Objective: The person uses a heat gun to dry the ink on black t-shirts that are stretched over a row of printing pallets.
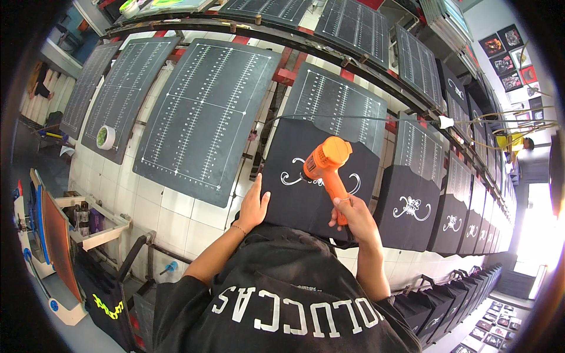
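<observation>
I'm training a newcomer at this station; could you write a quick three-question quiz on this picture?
1. Which of the wearer's hands grips the orange heat gun?
2. True or false: the white bowl sits on the black fabric beneath the gun.
3. Fill in: the left hand is at the ____ edge of that black fabric.

Key:
1. The right hand.
2. False; the white bowl sits on a gridded board.
3. Left.

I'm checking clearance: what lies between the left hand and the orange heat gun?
In the head view, black fabric bearing a white curl lies between the left hand and the orange heat gun.
</observation>
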`<action>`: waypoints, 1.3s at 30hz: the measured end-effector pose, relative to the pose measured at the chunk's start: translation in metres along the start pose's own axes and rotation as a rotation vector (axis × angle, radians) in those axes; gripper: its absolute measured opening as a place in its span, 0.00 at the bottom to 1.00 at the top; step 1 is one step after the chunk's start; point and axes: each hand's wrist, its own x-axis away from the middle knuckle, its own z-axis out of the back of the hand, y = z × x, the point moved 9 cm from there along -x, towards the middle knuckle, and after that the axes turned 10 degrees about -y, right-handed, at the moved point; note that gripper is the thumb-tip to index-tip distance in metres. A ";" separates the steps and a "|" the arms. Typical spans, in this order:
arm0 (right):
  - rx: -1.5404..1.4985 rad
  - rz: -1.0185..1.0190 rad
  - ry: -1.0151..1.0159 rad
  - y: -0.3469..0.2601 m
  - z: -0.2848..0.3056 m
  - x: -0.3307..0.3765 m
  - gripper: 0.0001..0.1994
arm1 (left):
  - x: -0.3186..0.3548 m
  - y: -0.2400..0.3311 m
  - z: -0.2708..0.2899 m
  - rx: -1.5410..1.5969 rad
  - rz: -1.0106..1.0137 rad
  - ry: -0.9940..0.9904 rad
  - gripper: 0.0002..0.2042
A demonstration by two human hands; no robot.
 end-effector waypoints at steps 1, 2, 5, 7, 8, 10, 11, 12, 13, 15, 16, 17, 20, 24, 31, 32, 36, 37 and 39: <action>0.013 0.000 0.017 0.001 -0.001 0.002 0.16 | -0.001 0.000 -0.001 -0.002 0.002 -0.007 0.30; 0.019 0.017 0.011 0.001 -0.003 0.001 0.16 | -0.001 0.000 -0.001 -0.004 0.005 -0.015 0.30; 0.029 0.050 -0.009 0.002 -0.008 -0.002 0.15 | 0.000 -0.004 -0.002 -0.010 0.040 -0.019 0.30; 0.017 0.046 -0.026 0.001 -0.009 -0.003 0.15 | 0.000 -0.002 -0.002 -0.009 0.025 -0.023 0.30; 0.014 0.044 -0.003 0.001 -0.007 -0.002 0.15 | -0.001 -0.001 -0.002 -0.010 0.018 -0.024 0.30; 0.008 0.037 0.043 0.002 -0.004 0.003 0.16 | -0.001 -0.001 -0.002 0.006 0.017 -0.023 0.30; 0.021 0.015 0.067 0.005 -0.001 0.005 0.16 | -0.001 -0.002 -0.002 0.015 0.017 -0.022 0.30; 0.034 -0.007 0.091 0.008 0.004 0.009 0.16 | 0.000 -0.003 -0.002 0.019 0.020 -0.022 0.30; 0.048 -0.029 0.116 0.009 0.007 0.012 0.16 | -0.001 -0.005 -0.002 0.025 0.023 -0.022 0.30; 0.033 -0.055 0.124 0.009 0.007 0.019 0.16 | 0.000 -0.006 -0.003 0.031 0.024 -0.013 0.29; 0.010 -0.052 0.106 0.013 0.009 0.021 0.16 | 0.000 -0.005 -0.002 0.030 0.020 -0.006 0.29; -0.012 -0.049 0.088 0.016 0.010 0.023 0.16 | 0.001 -0.004 -0.001 0.029 0.017 0.002 0.29; 0.034 -0.046 0.142 0.013 0.011 0.028 0.15 | 0.000 -0.002 0.000 0.048 0.030 -0.011 0.28; 0.109 -0.073 0.170 0.009 0.006 0.028 0.15 | 0.000 -0.002 0.002 0.040 0.020 0.022 0.28; -0.019 -0.014 0.047 0.011 -0.014 0.013 0.15 | 0.001 -0.002 0.004 0.059 0.018 0.055 0.27; 0.012 -0.017 0.041 0.010 -0.016 0.012 0.16 | 0.002 -0.003 0.004 0.062 0.019 0.059 0.27; -0.003 -0.009 -0.029 0.011 -0.023 0.009 0.15 | 0.004 -0.009 0.004 0.062 0.076 0.077 0.26; 0.030 -0.006 -0.031 0.008 -0.028 0.010 0.15 | 0.004 -0.009 0.005 0.079 0.083 0.081 0.26; 0.033 -0.015 -0.048 0.007 -0.032 0.009 0.15 | 0.004 -0.010 0.007 0.091 0.081 0.104 0.26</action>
